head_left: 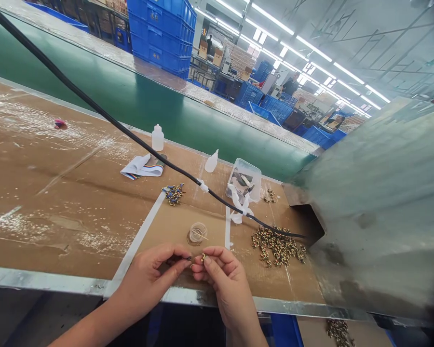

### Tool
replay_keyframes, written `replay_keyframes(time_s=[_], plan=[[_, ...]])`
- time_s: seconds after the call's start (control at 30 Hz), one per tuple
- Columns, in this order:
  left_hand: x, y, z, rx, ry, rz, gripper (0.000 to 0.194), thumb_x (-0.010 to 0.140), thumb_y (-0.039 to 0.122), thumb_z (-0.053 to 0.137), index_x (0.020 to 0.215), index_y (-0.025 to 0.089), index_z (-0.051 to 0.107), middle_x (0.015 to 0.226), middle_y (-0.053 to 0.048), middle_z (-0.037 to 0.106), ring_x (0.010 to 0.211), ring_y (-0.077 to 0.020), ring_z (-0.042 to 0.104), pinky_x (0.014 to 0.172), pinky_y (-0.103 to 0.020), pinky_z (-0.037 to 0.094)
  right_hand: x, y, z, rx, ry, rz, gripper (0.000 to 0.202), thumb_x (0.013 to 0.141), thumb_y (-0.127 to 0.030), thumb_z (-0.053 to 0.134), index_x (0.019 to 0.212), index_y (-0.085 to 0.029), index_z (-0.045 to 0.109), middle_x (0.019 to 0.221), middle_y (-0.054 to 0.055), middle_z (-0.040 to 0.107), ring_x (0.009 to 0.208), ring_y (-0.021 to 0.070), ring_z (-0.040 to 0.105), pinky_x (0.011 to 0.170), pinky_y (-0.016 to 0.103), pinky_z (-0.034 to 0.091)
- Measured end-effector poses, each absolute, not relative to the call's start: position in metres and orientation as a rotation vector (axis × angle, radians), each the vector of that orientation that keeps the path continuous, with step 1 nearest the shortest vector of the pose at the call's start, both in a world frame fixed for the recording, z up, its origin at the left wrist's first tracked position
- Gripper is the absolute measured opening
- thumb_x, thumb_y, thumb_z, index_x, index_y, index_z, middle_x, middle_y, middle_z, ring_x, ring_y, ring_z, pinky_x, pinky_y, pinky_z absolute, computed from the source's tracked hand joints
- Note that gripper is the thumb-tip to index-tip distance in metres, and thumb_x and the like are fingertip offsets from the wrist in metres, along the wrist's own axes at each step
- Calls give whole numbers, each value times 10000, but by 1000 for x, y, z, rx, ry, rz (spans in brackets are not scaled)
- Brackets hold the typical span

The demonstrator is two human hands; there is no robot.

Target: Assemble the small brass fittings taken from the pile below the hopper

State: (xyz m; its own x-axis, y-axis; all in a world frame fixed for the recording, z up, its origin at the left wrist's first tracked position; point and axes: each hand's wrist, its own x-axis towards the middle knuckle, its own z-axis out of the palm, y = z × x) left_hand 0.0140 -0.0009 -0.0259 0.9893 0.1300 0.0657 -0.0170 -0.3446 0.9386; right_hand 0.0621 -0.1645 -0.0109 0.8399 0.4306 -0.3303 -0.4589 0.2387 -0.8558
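Note:
My left hand (pixel 155 272) and my right hand (pixel 222 274) meet near the front edge of the brown workbench (pixel 58 202). The right thumb and forefinger pinch a tiny gold and dark part (pixel 203 258). The left fingertips pinch something small and dark right beside it; what it is cannot be told. Just behind the hands stands a small clear round dish (pixel 197 233) with a thin stick in it. A pile of similar small gold and dark parts (pixel 278 246) lies to the right of the hands.
A black cable (pixel 104 115) runs diagonally across the bench. Behind it are two small white squeeze bottles (pixel 157 138), a clear tub (pixel 244 179), a ribbon cable bundle (pixel 142 167) and a small cluster of blue and gold parts (pixel 173 193). A grey metal housing (pixel 376 207) stands at right, and a green conveyor belt (pixel 130 96) runs behind.

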Motion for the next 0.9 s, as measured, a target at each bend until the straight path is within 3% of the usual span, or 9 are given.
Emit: replay_keyframes(time_s=[0.27,0.5,0.73,0.9], plan=[[12,-1,-30,1930,104,157,139,845,302,539,901,236,648,841,16,702,780,-128,656,713,-209,513,61,-165,-14,-1323,-33,574,287,749,-339,721,982,-178,676,733,-1,651,662,85,613,677,201,504],[14,-1,-26,1932,97,152,148,841,296,531,891,228,652,825,10,703,766,-134,655,696,-218,516,61,-165,-12,-1378,-67,576,236,739,-353,724,906,-193,676,703,-10,637,642,90,597,658,213,497],[13,-1,-22,1954,84,163,138,828,267,539,871,230,665,814,16,710,767,-132,655,692,-210,511,59,-169,-13,-1599,-198,470,234,795,-365,658,971,-215,688,911,34,669,826,137,600,733,241,484],[13,-1,-23,1897,74,150,147,838,274,537,888,203,656,807,-9,707,755,-143,662,698,-227,533,58,-164,-10,-1427,-72,562,253,761,-376,697,891,-169,631,767,31,669,740,148,641,700,265,524]])
